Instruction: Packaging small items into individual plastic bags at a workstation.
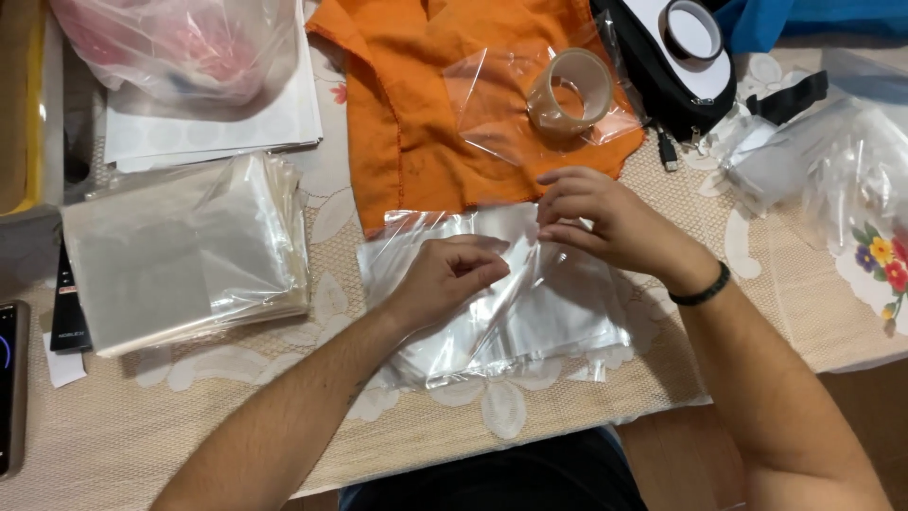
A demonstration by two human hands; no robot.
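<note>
Head view, clear plastic bag (530, 303): lies flat on the lace tablecloth (189, 416), just below the orange garment (416, 104); long axis runs left to right, upper edge toward the garment
Left hand (445, 276): fingers curled, pressing down on the bag's middle, gripping nothing that can be seen
Right hand (596, 220): fingertips pinched on the bag's upper edge
Surroundings: tape roll (569, 90) on the garment; stack of clear bags (184, 251) well apart at left
</note>
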